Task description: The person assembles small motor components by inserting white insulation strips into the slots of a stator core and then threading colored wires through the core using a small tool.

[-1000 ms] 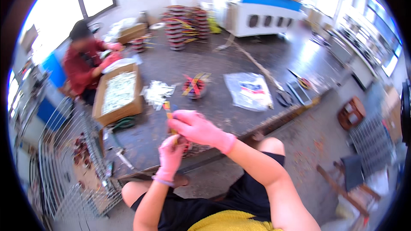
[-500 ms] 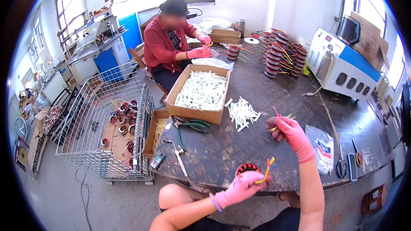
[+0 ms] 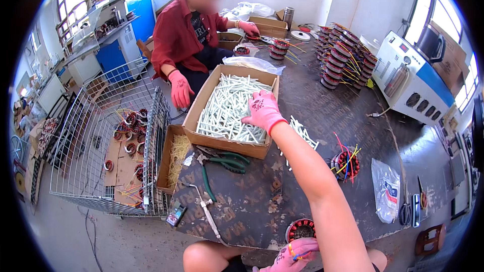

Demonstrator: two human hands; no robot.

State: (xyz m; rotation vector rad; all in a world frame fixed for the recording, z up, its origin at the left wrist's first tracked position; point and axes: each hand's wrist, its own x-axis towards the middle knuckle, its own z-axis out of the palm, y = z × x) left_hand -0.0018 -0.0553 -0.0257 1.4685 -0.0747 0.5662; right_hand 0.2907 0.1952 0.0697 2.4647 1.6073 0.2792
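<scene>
One carton point(image 3: 227, 144): many white tubes point(image 3: 224, 113), axes crisscrossed; right hand point(image 3: 264, 111) over them, spread. Nearer than carton: one ring point(image 3: 291, 231); left hand point(image 3: 303, 247), grip unclear.

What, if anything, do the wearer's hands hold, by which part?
Left pink-gloved hand: thin yellow and blue wires near the red-and-black coil ring, grip point hidden. Right pink-gloved hand: at slender white sticks in brown cardboard box; hold unclear.
</scene>
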